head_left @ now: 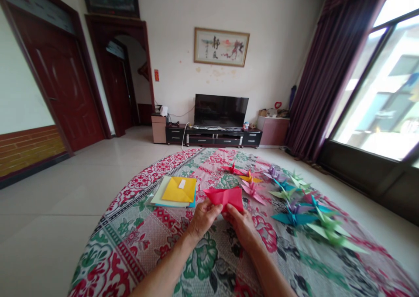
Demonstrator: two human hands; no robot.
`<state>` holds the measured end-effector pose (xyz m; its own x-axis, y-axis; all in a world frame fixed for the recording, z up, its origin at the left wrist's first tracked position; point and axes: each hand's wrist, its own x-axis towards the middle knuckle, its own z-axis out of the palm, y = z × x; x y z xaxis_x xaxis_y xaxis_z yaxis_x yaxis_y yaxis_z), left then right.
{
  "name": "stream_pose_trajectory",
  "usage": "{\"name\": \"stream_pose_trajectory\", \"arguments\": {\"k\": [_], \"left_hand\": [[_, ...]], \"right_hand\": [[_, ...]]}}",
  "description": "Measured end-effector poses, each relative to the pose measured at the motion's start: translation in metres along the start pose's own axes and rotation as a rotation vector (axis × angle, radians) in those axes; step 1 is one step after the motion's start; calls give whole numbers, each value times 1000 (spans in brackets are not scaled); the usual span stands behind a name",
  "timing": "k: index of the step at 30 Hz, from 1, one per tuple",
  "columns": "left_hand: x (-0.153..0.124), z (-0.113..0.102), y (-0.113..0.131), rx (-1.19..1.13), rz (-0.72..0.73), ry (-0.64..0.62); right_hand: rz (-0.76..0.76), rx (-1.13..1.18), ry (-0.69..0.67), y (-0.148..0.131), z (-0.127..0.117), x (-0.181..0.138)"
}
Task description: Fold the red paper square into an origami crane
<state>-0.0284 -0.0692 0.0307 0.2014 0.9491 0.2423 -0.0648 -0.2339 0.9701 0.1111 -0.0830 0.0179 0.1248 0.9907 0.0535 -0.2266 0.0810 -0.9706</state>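
Observation:
A partly folded sheet of red origami paper is held up just over the flowered tablecloth, its creases fanning out from the middle. My left hand pinches its lower left edge, thumb on the near face. On the lower right edge, my right hand grips the same sheet with thumb and fingers. The fingers behind the paper are partly hidden. Just beyond lie a pink paper crane, an orange paper crane and a red paper crane.
A stack of paper with a yellow sheet on top lies left of my hands. Several folded cranes, among them a blue crane and a green crane, cover the right side of the round table. A television stands beyond.

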Motion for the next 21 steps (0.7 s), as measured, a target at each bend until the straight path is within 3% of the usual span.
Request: {"name": "stream_pose_trajectory", "arguments": {"k": [3, 11, 18, 21], "left_hand": [[-1, 0, 2, -16, 60, 13], [1, -3, 8, 16, 89, 94], [2, -13, 13, 397, 488, 109], [2, -15, 13, 513, 558, 108]], "right_hand": [[39, 93, -24, 1, -1, 2], [53, 148, 94, 0, -1, 7], [56, 20, 131, -1, -4, 8], [41, 1, 110, -2, -4, 6]]}}
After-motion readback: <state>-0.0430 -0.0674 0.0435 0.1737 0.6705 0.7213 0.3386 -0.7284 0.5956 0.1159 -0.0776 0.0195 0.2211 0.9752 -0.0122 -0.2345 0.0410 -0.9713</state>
